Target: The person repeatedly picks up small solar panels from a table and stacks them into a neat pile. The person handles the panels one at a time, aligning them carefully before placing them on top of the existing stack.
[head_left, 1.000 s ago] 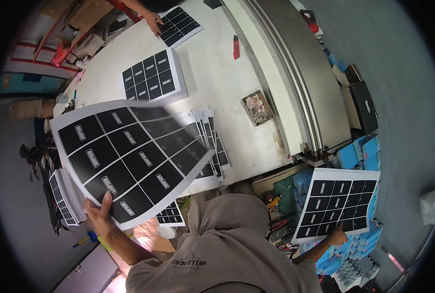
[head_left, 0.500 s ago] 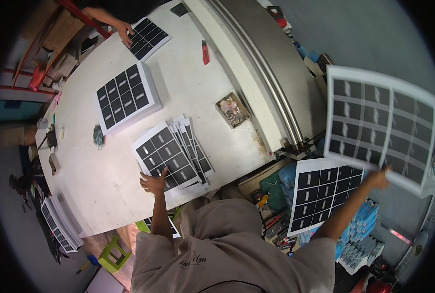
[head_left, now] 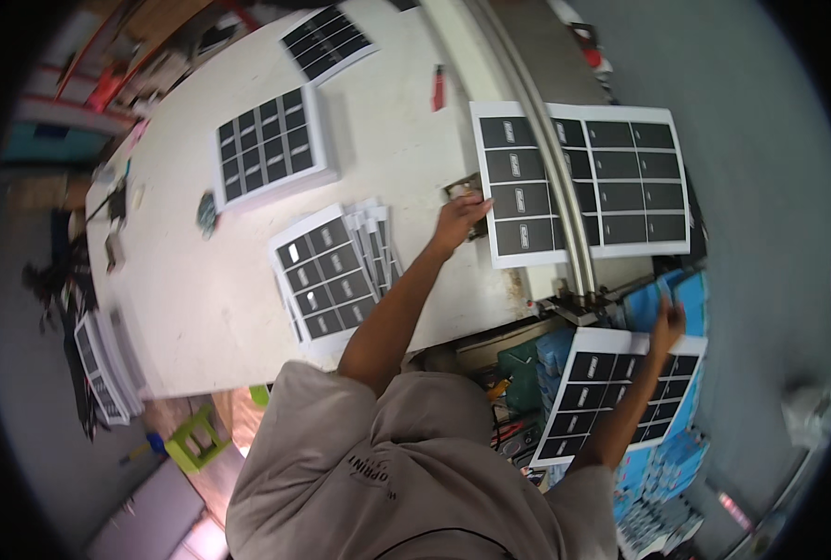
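A large printed sheet (head_left: 632,185) with dark rectangles lies across the cutter, passing beneath its long metal bars (head_left: 555,159). My left hand (head_left: 460,224) is closed on the sheet's left edge, over a small box (head_left: 476,187) that it partly hides. My right hand (head_left: 669,325), smeared by motion, hovers near a second printed sheet (head_left: 588,397) lower right; whether its fingers hold anything does not show. On the table, left of my left arm, rest a fanned pile of smaller printed sheets (head_left: 327,271) and a tall stack of printed sheets (head_left: 266,149).
A red utility knife (head_left: 438,89) lies on the white table (head_left: 182,308) near the cutter. Another printed sheet (head_left: 329,45) sits at the far edge. Blue packs (head_left: 681,457) are piled at lower right, and a green stool (head_left: 196,439) stands at lower left.
The large sheet went from my right hand in the air to under the bars. My left hand left the fanned pile for its edge. Another person's hand is gone from the far sheet.
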The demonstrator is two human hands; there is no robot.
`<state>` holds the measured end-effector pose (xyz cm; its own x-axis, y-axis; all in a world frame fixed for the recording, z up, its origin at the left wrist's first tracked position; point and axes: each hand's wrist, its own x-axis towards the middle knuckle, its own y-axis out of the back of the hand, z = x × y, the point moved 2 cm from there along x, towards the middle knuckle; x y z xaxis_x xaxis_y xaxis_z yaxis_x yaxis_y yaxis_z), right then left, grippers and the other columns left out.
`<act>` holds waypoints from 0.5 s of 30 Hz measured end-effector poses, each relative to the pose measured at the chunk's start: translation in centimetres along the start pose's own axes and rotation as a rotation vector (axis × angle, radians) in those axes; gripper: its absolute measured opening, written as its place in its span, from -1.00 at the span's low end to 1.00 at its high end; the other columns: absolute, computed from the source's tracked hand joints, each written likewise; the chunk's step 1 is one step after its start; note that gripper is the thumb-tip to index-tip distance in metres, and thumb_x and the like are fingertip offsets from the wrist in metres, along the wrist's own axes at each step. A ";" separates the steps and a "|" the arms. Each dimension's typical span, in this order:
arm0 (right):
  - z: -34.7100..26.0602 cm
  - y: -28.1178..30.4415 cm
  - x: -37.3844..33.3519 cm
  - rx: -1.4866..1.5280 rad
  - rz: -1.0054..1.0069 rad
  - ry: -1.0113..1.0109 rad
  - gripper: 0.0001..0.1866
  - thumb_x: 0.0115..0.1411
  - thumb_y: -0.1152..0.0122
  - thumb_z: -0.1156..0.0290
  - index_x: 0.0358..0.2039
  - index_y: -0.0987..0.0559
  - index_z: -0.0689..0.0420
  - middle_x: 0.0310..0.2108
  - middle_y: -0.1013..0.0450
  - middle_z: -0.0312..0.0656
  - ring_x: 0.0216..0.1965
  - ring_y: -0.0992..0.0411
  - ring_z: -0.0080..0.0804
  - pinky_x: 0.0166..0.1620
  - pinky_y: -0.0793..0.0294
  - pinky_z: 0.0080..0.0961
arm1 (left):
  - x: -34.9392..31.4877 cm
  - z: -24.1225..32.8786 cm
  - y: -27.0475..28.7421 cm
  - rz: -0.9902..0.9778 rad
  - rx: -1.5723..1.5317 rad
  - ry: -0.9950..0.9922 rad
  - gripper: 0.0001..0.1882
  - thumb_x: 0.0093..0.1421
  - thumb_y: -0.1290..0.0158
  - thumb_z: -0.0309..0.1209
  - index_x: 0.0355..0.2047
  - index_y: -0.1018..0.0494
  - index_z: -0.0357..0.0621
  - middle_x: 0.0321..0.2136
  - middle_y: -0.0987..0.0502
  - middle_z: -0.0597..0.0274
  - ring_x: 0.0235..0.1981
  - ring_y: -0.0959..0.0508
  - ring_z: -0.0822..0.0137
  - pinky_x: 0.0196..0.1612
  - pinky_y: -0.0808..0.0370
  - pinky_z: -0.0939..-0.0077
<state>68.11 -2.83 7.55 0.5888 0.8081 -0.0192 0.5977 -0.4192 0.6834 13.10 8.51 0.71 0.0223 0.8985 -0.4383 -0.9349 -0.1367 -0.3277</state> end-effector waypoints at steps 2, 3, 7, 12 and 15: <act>-3.4 5.4 -9.4 -0.538 0.271 -0.021 -0.37 0.18 -0.32 -0.06 -0.07 -0.59 0.35 -0.15 -0.60 0.05 -0.18 -0.58 -0.06 -0.08 -0.51 -0.22 | -1.4 1.1 1.1 0.037 -0.024 0.079 -0.51 0.11 -0.36 -0.24 -0.10 -0.53 -0.38 -0.22 -0.63 0.15 -0.20 -0.58 0.41 -0.06 -0.48 0.53; -4.6 7.6 -12.7 -0.679 0.313 -0.275 -0.35 0.18 -0.28 -0.14 -0.13 -0.63 0.32 -0.15 -0.60 0.07 -0.18 -0.59 0.04 -0.08 -0.52 -0.16 | -2.1 1.2 2.2 0.036 0.032 0.018 -0.56 0.12 -0.35 -0.28 -0.14 -0.55 -0.38 -0.25 -0.65 0.13 -0.23 -0.59 0.40 -0.08 -0.50 0.50; 4.6 14.8 -24.1 -1.021 0.309 -0.896 0.27 -0.21 0.05 -0.75 -0.19 -0.64 0.45 -0.20 -0.59 0.19 -0.10 -0.55 0.08 0.01 -0.47 -0.02 | -6.6 4.6 6.4 0.179 0.321 0.012 -0.58 0.11 -0.35 -0.23 -0.21 -0.58 -0.37 -0.32 -0.66 0.07 -0.32 -0.60 0.36 -0.16 -0.55 0.40; 6.9 14.0 -25.8 -0.865 0.368 -0.967 0.30 -0.22 0.06 -0.76 -0.18 -0.62 0.48 -0.15 -0.57 0.19 -0.04 -0.52 0.11 0.09 -0.42 -0.03 | -14.0 9.6 13.5 0.335 0.586 -0.058 -0.54 0.10 -0.34 -0.12 -0.25 -0.60 -0.33 -0.34 -0.68 0.01 -0.32 -0.66 0.22 -0.20 -0.55 0.33; 5.9 13.2 -25.7 -0.830 0.305 -0.967 0.36 -0.16 0.15 -0.76 -0.14 -0.54 0.59 -0.07 -0.50 0.30 0.00 -0.49 0.17 0.09 -0.43 0.00 | -19.4 13.2 16.8 0.377 0.554 -0.205 -0.70 0.14 -0.31 -0.30 -0.25 -0.61 -0.31 -0.39 -0.67 0.11 -0.37 -0.63 0.35 -0.20 -0.54 0.41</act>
<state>64.09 -31.54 12.81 0.9973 -0.0409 -0.0604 0.0652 0.1275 0.9897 -7.77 -5.71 14.77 -0.3554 0.8996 -0.2537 -0.9099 -0.2708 0.3143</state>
